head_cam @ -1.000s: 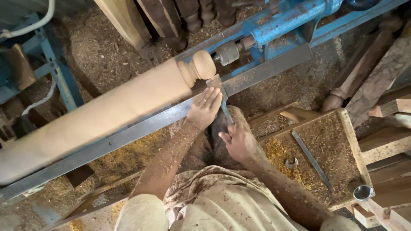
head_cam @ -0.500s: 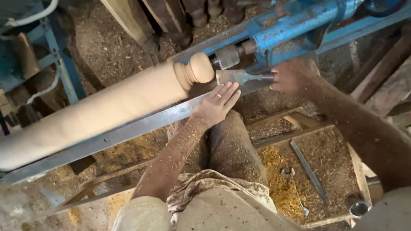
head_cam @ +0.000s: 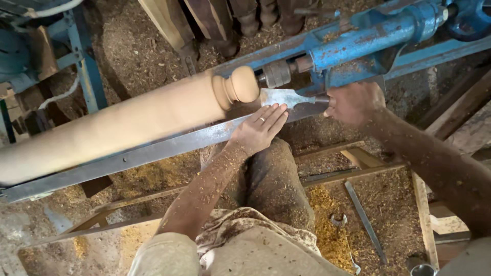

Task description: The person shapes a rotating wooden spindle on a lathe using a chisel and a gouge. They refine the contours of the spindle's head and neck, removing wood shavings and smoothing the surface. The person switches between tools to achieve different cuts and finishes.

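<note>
Nearest, the left hand [head_cam: 258,130] lies flat with fingers spread on the long steel tool rest [head_cam: 153,151], pressing down the blade of a wide chisel [head_cam: 286,97]. The right hand [head_cam: 355,105] is closed around the chisel handle. Behind them, the wooden spindle [head_cam: 117,125] sits on the blue lathe [head_cam: 368,38], the blade tip just beside its rounded knob [head_cam: 243,86]. The step seems shaping that knob; the next cut needs steady pressure and a gentle feed.

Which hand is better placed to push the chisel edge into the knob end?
Right. The right hand grips the chisel by its handle end. The left hand lies flat on the metal rest bar, only steadying the blade near the wooden knob.
</note>
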